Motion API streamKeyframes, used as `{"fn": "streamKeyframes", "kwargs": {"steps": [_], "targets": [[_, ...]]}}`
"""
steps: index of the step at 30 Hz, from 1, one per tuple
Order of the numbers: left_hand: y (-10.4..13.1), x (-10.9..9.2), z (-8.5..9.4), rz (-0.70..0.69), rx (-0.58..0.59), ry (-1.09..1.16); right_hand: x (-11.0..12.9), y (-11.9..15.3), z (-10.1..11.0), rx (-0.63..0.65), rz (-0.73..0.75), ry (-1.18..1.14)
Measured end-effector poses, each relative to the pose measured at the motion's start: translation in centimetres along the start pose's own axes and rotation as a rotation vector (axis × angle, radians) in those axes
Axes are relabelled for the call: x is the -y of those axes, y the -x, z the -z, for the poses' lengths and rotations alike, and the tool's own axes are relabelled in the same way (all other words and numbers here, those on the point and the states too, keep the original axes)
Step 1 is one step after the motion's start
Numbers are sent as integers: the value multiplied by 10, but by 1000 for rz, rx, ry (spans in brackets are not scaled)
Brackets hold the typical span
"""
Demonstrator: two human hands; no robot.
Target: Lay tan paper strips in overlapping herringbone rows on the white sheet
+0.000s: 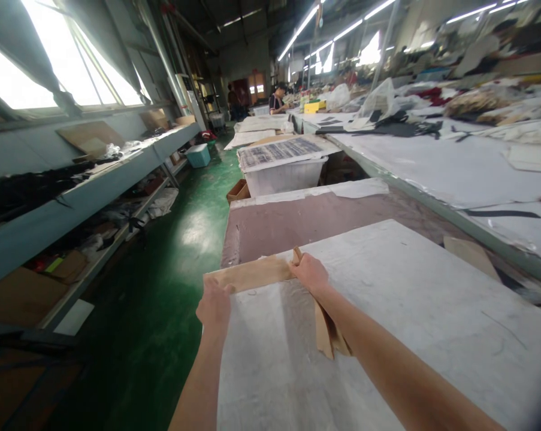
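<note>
A tan strip (252, 273), perhaps cloth or tape, lies along the far edge of a white sheet-covered board (270, 341). At the board's left corner, my left hand (215, 304) is closed over the strip's end, its thumb lying on the tan surface. My right hand (310, 272) is closed around the strip farther right, and a crumpled bit sticks up above the fist. A loose tan tail (325, 332) hangs below the right hand onto the board, partly hidden by my forearm. The stretch between both hands looks nearly flat.
Beyond the board is a brownish tabletop (297, 221), then a white bin (283, 176) with a sheet over it. A long white worktable (414, 167) with cloth pieces runs on the right. On the left, a shelf bench (94, 185) borders the green floor (180, 263). A person (278, 100) is farther back.
</note>
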State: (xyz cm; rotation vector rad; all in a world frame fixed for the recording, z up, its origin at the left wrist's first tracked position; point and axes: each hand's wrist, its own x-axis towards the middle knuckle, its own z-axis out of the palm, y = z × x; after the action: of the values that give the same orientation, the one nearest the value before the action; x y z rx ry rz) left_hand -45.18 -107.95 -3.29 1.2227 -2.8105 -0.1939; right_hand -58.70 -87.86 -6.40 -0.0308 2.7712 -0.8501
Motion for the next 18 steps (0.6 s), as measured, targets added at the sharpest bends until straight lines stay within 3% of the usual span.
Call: {"fn": "streamKeyframes", "kwargs": {"steps": [4,6,9,13,15,17,18], "targets": [[18,-6,-6,-330,-37,-38,3,-2,17,42,27,-66],[20,-7,-4,-426,-39,-35,0,1,34,67,36,-129],[19,-10,4,-463,-24,11,-9,17,66,186,78,-293],[35,-32,24,-460,48,151,-27,67,101,448,225,-564],[58,-51,35,-461,172,396,-34,94,110,594,281,-747],[87,-69,45,-380,416,933,-37,115,113,744,305,-968],[102,-77,49,-344,491,1097,-38,123,114,801,310,-1059]]}}
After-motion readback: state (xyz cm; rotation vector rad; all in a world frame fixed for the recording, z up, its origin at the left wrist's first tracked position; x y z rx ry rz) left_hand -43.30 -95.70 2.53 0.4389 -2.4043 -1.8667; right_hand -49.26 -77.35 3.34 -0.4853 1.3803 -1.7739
